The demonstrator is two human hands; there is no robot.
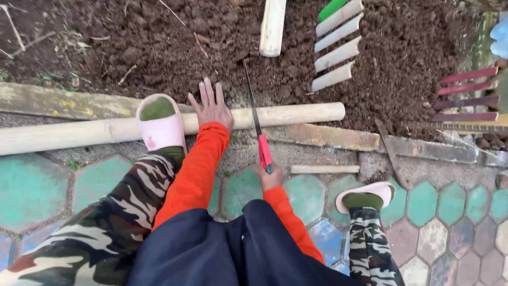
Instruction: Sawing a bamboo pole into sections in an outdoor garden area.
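Right hand (269,177) was closed around the red handle of a hand saw (257,124), whose thin blade ran away from the body and crossed the long bamboo pole (159,126) lying along the edge of the soil bed. Left hand (212,108) lay flat and open on that pole, fingers spread, just beside the blade, gripping nothing and only pressing down. One pink slipper (161,127) stood on the pole further from the saw than the hand did.

To cut well, I judged the pole needed firm weight from both the palm and the foot so it would not roll, with the saw drawn in long, straight strokes square to the pole and the spread fingers kept clear of the teeth.

Counted outward from the pole: one saw, one long pole, two pink slippers, the second (370,191) on the paving beyond the saw. One short stick (324,169) lay just in front of the pole, one round offcut (272,26) on the soil behind it, and four pale split bamboo slats (337,50) in a row beside that offcut.
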